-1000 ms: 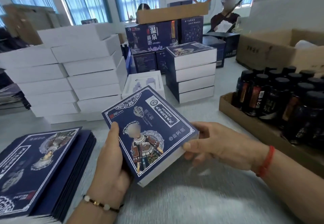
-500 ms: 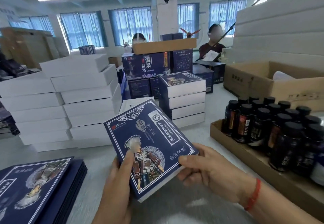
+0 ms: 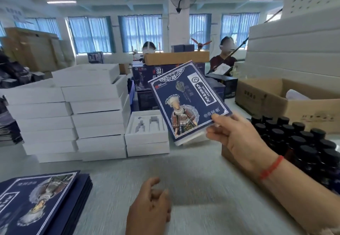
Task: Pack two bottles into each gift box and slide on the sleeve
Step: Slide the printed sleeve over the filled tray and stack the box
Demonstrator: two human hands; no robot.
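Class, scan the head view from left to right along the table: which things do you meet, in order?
Stack of flat blue sleeves → stacks of white boxes → open white box → sleeved gift box → right hand → dark bottles.

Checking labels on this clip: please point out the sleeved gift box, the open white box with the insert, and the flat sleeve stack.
sleeved gift box (image 3: 185, 102), head view, printed front
open white box (image 3: 147, 139), head view, front wall
flat sleeve stack (image 3: 36, 203), head view, top sleeve
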